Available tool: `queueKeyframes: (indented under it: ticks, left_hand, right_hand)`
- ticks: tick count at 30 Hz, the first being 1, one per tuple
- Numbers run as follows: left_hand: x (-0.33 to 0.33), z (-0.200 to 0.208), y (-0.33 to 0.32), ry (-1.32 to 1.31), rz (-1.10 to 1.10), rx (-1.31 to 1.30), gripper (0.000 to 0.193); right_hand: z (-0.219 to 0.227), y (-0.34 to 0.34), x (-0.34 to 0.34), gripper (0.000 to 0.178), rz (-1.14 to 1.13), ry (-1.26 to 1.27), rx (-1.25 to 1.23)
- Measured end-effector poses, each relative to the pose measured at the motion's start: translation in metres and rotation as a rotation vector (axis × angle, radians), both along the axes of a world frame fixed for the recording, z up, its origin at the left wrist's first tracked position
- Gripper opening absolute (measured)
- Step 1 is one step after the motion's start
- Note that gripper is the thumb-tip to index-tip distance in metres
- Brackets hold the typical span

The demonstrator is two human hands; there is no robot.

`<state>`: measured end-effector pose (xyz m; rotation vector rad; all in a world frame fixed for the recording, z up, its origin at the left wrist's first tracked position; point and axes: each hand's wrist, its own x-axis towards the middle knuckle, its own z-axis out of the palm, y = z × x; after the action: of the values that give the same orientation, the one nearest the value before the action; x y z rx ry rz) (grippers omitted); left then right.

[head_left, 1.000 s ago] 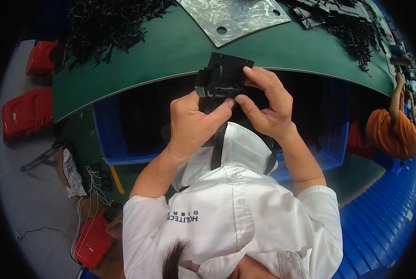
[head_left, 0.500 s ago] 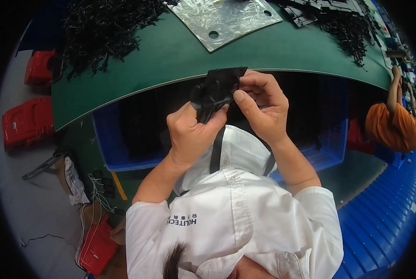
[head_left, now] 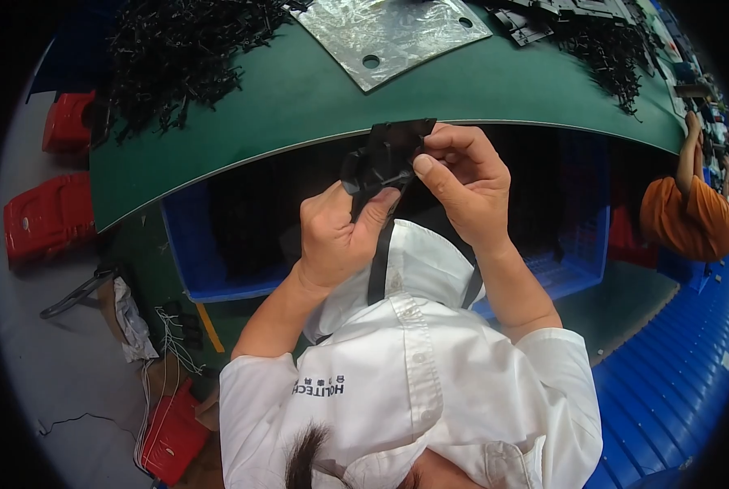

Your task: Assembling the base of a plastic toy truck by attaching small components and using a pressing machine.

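A black moulded plastic part [head_left: 387, 155], with a flat panel at its far end, is held up in front of the table's near edge. Wrapped round its lower left end, my left hand [head_left: 340, 228] is closed, the thumb lying along the part. My right hand [head_left: 470, 183] pinches the part's right edge between thumb and fingers; some of those fingertips are hidden behind it. Below the part, a blue crate [head_left: 234, 289] with dark contents stands partly under the table.
On the green table [head_left: 299, 106] lie a heap of black plastic pieces [head_left: 177, 65] at left, a metal plate [head_left: 397, 41] with holes, and another black heap [head_left: 605, 61] at right. Red stools [head_left: 50, 216] stand at left. A person in orange [head_left: 689, 216] sits at far right.
Both hands and the black part have shifted slightly to the right. My left thumb sits a little higher on the part, and the grip of both hands stays.
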<state>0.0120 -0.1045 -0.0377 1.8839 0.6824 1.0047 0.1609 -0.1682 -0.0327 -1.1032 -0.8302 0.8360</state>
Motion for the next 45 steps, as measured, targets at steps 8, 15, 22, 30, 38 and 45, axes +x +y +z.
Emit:
queueKeyframes:
  ticks: [8,15,22,30,38,45]
  left_hand:
    - [0.001,0.003,0.000,0.052,0.006,-0.038,0.011]
    - [0.010,0.005,-0.003,0.091,0.067,0.026,0.011]
    - [0.017,0.003,-0.002,0.251,0.137,0.329,0.011]
    - [0.030,0.009,-0.026,0.527,0.089,0.463,0.036]
    - [0.040,0.029,-0.026,0.388,-0.040,0.388,0.062]
    - [0.034,0.037,0.001,0.105,-0.064,0.105,0.020]
  right_hand:
    - [-0.007,0.003,-0.006,0.025,-0.106,-0.133,-0.003]
    - [-0.007,0.003,-0.015,0.023,-0.396,-0.731,0.100]
    - [-0.005,0.000,-0.025,0.036,-0.362,-0.711,0.127]
    - [0.008,0.004,-0.030,0.039,-0.352,-0.346,0.052]
    - [0.012,0.001,-0.010,0.028,-0.357,0.100,0.052]
    - [0.008,-0.010,0.017,0.026,-0.178,0.461,0.048]
